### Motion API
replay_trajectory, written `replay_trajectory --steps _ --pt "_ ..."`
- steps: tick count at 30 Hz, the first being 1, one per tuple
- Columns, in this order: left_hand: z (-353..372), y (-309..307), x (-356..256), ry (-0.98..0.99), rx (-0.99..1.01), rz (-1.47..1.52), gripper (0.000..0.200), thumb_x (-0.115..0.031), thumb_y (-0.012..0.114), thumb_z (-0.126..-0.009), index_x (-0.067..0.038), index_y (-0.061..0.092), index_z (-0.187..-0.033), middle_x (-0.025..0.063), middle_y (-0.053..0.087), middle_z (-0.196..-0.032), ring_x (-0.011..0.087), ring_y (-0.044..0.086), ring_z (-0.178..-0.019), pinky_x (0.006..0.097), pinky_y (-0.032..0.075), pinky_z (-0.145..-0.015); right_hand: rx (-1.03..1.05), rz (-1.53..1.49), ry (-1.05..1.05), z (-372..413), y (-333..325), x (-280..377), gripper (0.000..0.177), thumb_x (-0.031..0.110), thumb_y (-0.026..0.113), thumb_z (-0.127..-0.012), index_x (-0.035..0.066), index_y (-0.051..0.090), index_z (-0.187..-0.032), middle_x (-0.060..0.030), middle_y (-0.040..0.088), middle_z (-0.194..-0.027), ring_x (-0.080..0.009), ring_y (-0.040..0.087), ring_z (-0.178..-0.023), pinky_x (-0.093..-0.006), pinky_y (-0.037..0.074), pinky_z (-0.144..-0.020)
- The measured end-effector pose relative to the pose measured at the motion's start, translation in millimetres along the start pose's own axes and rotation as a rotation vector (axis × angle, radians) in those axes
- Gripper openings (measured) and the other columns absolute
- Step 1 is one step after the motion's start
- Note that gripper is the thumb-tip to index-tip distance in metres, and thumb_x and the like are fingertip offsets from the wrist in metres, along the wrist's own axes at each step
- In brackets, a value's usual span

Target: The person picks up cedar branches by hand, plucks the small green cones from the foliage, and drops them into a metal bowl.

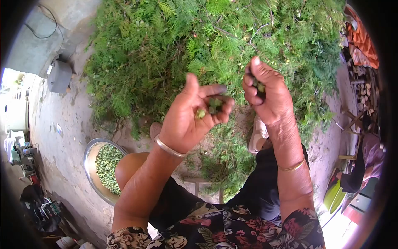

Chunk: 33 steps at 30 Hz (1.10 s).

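green buds [209,107] cupped in left hand [190,118], fingers curled round them | green piece [260,87] pinched tight in right hand [267,95], just beside left | both forearms raised over knees | behind: heap of leafy branches [166,45]; metal bowl [89,164] of buds on concrete floor [58,124], left

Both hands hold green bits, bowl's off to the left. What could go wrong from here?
1. The left hand cups loose green pieces away from the metal bowl; some may spill onto the ground.
2. The right hand pinches a small green bit over the branch pile; dropped, it could vanish there.
3. The knee hides part of the bowl; a shift might tip it.
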<state>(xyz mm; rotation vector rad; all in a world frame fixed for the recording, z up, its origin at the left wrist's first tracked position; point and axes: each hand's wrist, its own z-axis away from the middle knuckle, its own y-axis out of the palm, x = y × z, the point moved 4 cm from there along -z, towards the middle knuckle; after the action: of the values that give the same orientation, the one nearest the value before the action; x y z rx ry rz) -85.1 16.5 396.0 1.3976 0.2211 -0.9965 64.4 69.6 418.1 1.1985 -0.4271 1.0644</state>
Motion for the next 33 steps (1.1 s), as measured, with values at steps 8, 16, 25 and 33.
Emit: replay_trajectory --steps 8,16,25,33 --pt "-3.7 -10.8 -4.1 0.153 -0.058 0.501 0.082 -0.060 0.029 -0.092 0.016 0.045 -0.118 0.0272 0.051 -0.119 0.0367 0.045 -0.116 0.0483 0.028 -0.106 0.006 0.780 -0.303 9.5 21.6 -14.8 0.012 0.005 0.068 -0.079 -0.003 0.061 -0.082 -0.0055 0.061 -0.067 -0.0076 0.057 -0.061 -0.0240 0.046 -0.053" --pt "-5.2 -15.5 1.7 0.138 -0.147 0.518 0.073 -0.059 0.040 -0.089 0.009 0.053 -0.109 0.0188 0.056 -0.107 0.0290 0.051 -0.105 0.0402 0.037 -0.097 0.014 1.036 -0.450 11.5 29.7 -38.8 0.027 0.010 0.071 -0.075 -0.003 0.054 -0.092 -0.0158 0.064 -0.076 -0.0289 0.064 -0.068 -0.0367 0.051 -0.062" --pt "-3.7 -15.4 2.0 0.129 -0.256 0.476 0.075 -0.058 0.036 -0.091 0.011 0.048 -0.118 0.0198 0.054 -0.116 0.0302 0.050 -0.108 0.0398 0.037 -0.099 0.002 1.073 -0.456 12.8 32.6 -39.2 0.027 0.011 0.071 -0.074 -0.001 0.052 -0.090 -0.0156 0.063 -0.080 -0.0296 0.064 -0.069 -0.0372 0.050 -0.062" --pt "-2.0 -11.4 -1.8 0.163 -0.186 0.520 0.068 -0.056 0.041 -0.091 0.007 0.052 -0.111 0.0166 0.054 -0.110 0.0265 0.050 -0.103 0.0389 0.037 -0.096 0.042 1.013 -0.533 14.2 37.4 -36.8 0.030 0.009 0.071 -0.073 -0.002 0.054 -0.096 -0.0158 0.064 -0.081 -0.0268 0.065 -0.072 -0.0352 0.051 -0.063"
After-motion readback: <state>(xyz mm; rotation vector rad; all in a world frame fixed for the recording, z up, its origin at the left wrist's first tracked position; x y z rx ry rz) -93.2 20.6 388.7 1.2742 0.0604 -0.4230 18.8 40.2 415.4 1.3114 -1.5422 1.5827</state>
